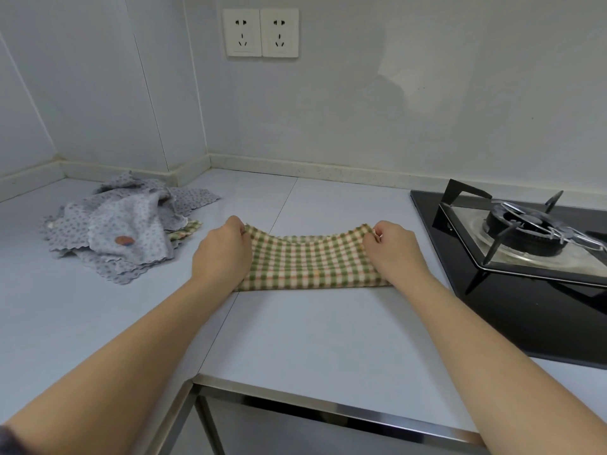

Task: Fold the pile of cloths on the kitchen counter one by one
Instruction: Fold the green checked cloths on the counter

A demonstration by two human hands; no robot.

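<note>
The checked cloth (312, 261) lies on the bench (312, 330), long axis running left-right. The left hand (223, 247) and right hand (392, 246) pinch its 2 far corners with curled fingers.

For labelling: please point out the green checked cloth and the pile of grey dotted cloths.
green checked cloth (312, 261): head view, middle of its top layer.
pile of grey dotted cloths (128, 224): head view, the topmost cloth.

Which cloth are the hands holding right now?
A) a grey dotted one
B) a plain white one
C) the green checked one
C: the left hand and right hand pinch the far corners of the green checked cloth; the grey dotted pile lies apart.
</note>
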